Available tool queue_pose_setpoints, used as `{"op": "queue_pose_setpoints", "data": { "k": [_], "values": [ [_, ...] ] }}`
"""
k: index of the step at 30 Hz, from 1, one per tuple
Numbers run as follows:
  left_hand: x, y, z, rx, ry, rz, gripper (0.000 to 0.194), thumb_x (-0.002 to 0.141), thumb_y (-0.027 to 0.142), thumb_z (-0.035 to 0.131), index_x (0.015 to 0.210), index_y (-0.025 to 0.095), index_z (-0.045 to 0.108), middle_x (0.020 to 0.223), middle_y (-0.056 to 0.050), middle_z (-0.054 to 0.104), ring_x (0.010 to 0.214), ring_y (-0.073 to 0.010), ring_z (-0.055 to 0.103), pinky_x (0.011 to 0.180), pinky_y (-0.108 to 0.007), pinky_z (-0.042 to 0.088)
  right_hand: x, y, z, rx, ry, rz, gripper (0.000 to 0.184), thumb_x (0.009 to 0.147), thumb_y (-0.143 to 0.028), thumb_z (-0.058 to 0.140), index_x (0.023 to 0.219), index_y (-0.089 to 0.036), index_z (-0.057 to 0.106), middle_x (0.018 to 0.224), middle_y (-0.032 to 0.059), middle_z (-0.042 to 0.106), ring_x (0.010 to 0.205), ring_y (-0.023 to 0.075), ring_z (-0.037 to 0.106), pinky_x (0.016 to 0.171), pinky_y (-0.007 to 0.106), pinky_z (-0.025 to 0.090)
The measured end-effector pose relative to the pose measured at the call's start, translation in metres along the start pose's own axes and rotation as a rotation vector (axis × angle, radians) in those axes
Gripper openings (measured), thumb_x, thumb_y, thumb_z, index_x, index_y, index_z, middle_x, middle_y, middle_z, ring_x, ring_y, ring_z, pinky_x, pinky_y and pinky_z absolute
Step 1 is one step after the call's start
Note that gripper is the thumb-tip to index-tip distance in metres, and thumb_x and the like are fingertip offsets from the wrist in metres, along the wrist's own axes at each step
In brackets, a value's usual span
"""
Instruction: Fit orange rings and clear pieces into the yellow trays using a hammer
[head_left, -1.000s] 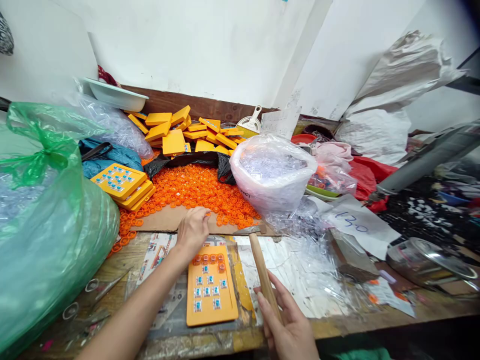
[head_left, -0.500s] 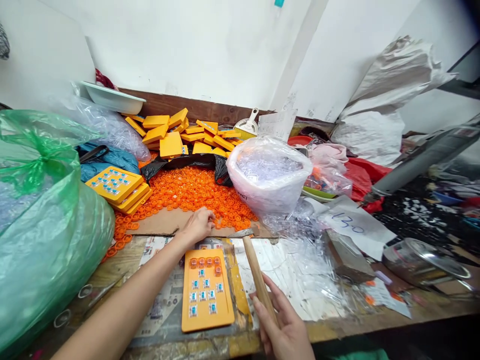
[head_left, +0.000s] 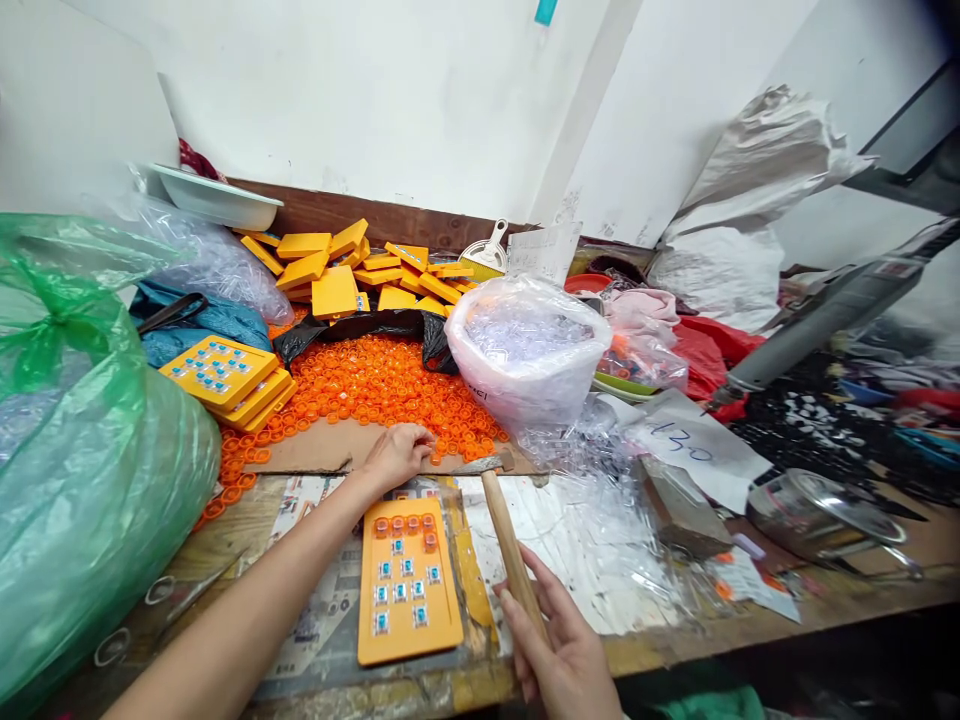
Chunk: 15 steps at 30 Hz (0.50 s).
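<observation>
Gripping a wooden stick (head_left: 511, 550): our right hand (head_left: 562, 645). To its left: one yellow board (head_left: 444, 622), long axis pointing away from us, far end just short of our left hand (head_left: 397, 457), whose hold we cannot tell. Beyond that hand: loose orange rings (head_left: 375, 375); right of them, white bag (head_left: 525, 390), clear pieces (head_left: 529, 328) inside.

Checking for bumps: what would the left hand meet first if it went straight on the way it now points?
Most likely the loose orange pieces just beyond the left hand; whether they touch is unclear.
</observation>
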<state>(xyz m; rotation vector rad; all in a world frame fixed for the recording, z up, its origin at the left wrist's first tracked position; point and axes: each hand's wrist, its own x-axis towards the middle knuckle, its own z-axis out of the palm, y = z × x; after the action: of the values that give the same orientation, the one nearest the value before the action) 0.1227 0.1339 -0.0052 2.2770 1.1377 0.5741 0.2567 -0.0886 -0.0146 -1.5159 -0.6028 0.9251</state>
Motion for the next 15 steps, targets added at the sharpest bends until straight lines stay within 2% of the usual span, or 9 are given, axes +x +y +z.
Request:
{"op": "queue_pose_setpoints", "data": {
  "k": [4,7,10,13,15],
  "values": [
    [-0.003,0.001,-0.001,0.004,-0.022,-0.047,0.019,0.088,0.031,0.056,0.093,0.014,0.062,0.094,-0.004,0.065,0.083,-0.0162,0.063,0.076,-0.036,0.053,0.001,0.003,-0.002,-0.012,0.006,-0.010,0.068,0.067,-0.051,0.073,0.124,-0.021,0.053,0.094,0.0063,0.071,0.033,0.0011,0.038,0.029,0.015,0.029],
    [-0.006,0.002,0.000,0.018,0.027,-0.080,0.017,0.088,0.029,0.057,0.092,0.014,0.063,0.099,-0.005,0.065,0.091,-0.0179,0.061,0.082,-0.040,0.051,0.002,0.002,-0.004,-0.025,-0.010,-0.024,0.066,0.068,-0.051,0.073,0.124,-0.022,0.053,0.099,0.0063,0.069,0.034,0.0007,0.038,0.030,0.015,0.030],
    [-0.014,0.005,-0.002,0.000,0.069,-0.086,0.011,0.086,0.019,0.057,0.092,0.014,0.065,0.097,-0.006,0.066,0.091,-0.0186,0.061,0.084,-0.039,0.050,0.001,-0.001,-0.003,-0.016,-0.029,-0.030,0.064,0.069,-0.049,0.073,0.123,-0.022,0.054,0.095,0.0051,0.069,0.034,-0.0001,0.037,0.031,0.014,0.030],
    [-0.036,0.014,-0.009,-0.052,0.115,-0.079,0.024,0.080,0.012,0.057,0.102,0.017,0.066,0.096,-0.007,0.068,0.088,-0.0185,0.062,0.083,-0.034,0.050,-0.002,-0.002,-0.002,0.008,-0.016,-0.034,0.063,0.069,-0.046,0.074,0.123,-0.021,0.055,0.092,0.0040,0.070,0.034,0.0010,0.038,0.031,0.015,0.031],
    [-0.062,0.022,-0.014,-0.090,0.136,-0.071,0.031,0.079,0.016,0.058,0.109,0.019,0.063,0.093,-0.005,0.068,0.086,-0.0180,0.063,0.082,-0.032,0.051,-0.006,0.001,-0.004,0.018,0.009,-0.048,0.062,0.069,-0.046,0.073,0.123,-0.021,0.056,0.098,0.0056,0.071,0.041,0.0055,0.051,0.035,0.016,0.041]
  ]
}}
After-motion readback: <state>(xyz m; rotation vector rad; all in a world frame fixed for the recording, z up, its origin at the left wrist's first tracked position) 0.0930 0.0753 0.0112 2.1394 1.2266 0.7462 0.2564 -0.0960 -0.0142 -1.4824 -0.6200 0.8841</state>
